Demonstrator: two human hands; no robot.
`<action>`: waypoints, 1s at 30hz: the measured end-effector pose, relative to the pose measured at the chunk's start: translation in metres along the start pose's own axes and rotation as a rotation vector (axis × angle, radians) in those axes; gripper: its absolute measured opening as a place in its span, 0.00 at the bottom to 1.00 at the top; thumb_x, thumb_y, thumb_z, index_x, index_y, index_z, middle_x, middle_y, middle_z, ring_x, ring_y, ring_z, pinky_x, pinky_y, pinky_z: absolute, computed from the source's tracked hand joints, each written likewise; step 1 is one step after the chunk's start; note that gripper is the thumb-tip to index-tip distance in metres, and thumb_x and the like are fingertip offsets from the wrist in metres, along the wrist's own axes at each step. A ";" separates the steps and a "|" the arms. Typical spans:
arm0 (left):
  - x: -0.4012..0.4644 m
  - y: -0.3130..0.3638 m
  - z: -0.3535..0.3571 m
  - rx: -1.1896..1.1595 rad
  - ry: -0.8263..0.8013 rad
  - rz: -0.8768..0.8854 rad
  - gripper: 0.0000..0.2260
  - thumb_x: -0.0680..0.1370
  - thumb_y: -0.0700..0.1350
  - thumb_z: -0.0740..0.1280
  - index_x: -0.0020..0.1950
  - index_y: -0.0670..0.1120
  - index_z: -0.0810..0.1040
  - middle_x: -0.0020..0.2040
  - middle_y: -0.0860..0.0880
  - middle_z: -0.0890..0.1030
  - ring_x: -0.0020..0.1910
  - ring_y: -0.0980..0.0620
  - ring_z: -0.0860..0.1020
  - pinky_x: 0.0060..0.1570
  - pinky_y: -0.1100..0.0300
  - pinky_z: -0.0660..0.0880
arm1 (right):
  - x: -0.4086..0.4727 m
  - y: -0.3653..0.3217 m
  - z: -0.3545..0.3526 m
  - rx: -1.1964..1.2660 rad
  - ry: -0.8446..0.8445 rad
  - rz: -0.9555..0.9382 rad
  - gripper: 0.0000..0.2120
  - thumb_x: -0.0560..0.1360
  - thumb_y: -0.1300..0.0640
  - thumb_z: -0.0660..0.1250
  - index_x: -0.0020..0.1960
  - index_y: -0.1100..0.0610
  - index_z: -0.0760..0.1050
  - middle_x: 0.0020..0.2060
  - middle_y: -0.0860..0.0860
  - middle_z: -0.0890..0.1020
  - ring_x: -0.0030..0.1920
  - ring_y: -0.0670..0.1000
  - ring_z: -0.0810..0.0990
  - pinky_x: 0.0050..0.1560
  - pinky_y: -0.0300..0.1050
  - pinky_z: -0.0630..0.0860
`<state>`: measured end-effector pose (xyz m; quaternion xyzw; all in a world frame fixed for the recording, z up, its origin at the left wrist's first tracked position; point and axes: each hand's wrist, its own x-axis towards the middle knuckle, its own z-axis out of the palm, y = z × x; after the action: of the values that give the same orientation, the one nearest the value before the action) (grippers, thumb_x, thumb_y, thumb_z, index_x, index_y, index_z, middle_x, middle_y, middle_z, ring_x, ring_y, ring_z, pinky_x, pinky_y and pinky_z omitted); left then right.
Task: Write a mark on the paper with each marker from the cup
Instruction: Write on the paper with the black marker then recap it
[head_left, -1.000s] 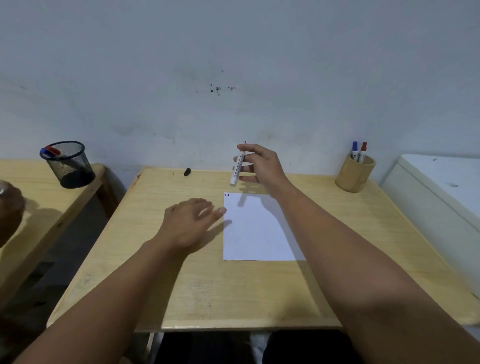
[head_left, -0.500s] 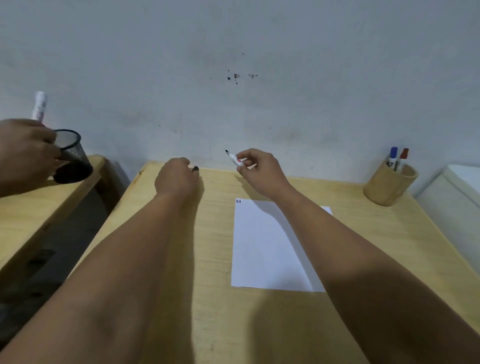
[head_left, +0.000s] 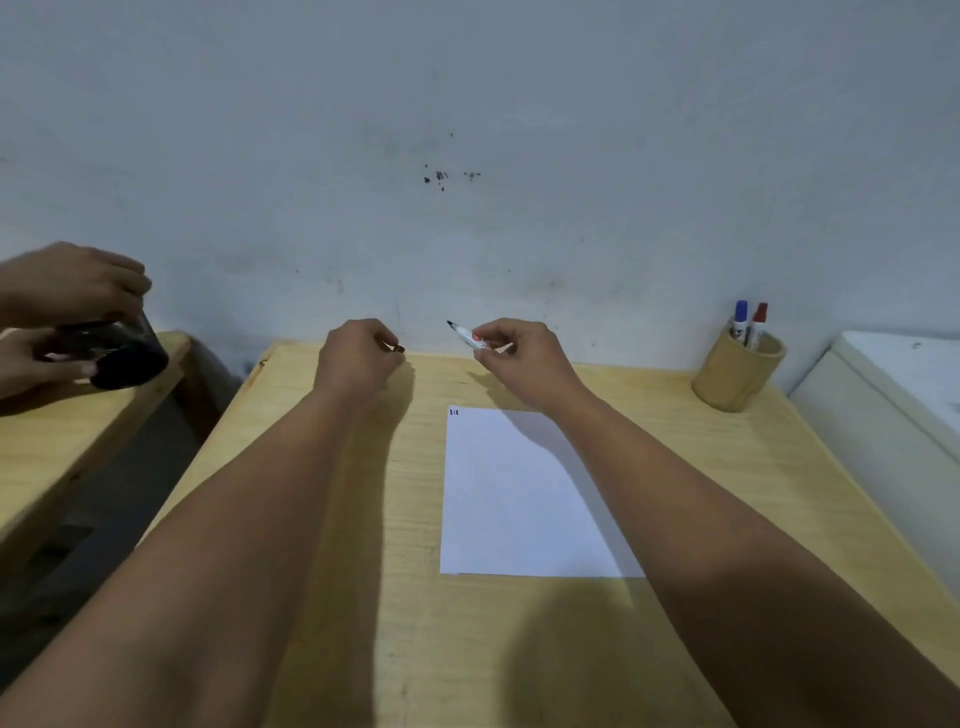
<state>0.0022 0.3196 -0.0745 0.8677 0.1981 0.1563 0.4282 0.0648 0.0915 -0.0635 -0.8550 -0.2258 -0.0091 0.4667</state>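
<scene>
— Where's the marker rn?

— In my right hand (head_left: 524, 358), pinched btwn thumb & fingertips, uncapped, dark tip (head_left: 450, 323) pointing up-left toward the wall. Held over the far edge of the table (head_left: 675, 509), just beyond the paper (head_left: 514, 499).

— And the left?

— Left hand (head_left: 358, 358) curled nearly closed at the table's far edge, fingertips nipping a small dark cap (head_left: 399, 348). The two hands are near each other, not touching.

— Paper?

— Flat on the table, btwn my forearms. A few short marks (head_left: 454, 412) in its top-left corner; the rest is blank.

— The cup?

— Wooden cup (head_left: 737, 371) at the far right corner, upright, w/ a blue-capped marker (head_left: 740, 317) & a red-capped marker (head_left: 757, 319) standing in it.

— Anything else?

— Another person's hands (head_left: 67, 291) at far left, gripping a tilted black mesh cup (head_left: 124, 353) over a second table.
</scene>
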 end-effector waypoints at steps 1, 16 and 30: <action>-0.008 0.010 -0.003 -0.053 -0.028 0.006 0.04 0.76 0.39 0.74 0.48 0.46 0.83 0.48 0.45 0.85 0.44 0.40 0.86 0.44 0.47 0.85 | -0.008 0.001 -0.005 -0.007 0.006 0.010 0.11 0.79 0.61 0.73 0.60 0.53 0.87 0.46 0.43 0.84 0.35 0.32 0.79 0.42 0.32 0.73; -0.105 0.107 -0.028 -0.152 -0.225 0.267 0.04 0.76 0.35 0.75 0.49 0.41 0.87 0.47 0.45 0.87 0.42 0.51 0.83 0.40 0.60 0.85 | -0.099 -0.032 -0.084 -0.108 0.013 -0.022 0.11 0.79 0.59 0.71 0.59 0.51 0.88 0.48 0.48 0.86 0.42 0.42 0.79 0.43 0.39 0.72; -0.131 0.142 -0.031 -0.081 -0.326 0.343 0.05 0.76 0.37 0.75 0.50 0.43 0.89 0.47 0.45 0.88 0.48 0.47 0.85 0.45 0.57 0.85 | -0.123 -0.047 -0.113 -0.034 -0.017 -0.032 0.09 0.77 0.58 0.73 0.52 0.49 0.90 0.44 0.46 0.88 0.40 0.54 0.80 0.43 0.47 0.76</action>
<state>-0.0960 0.1994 0.0442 0.8845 -0.0306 0.0925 0.4563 -0.0426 -0.0237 0.0097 -0.8591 -0.2433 -0.0134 0.4501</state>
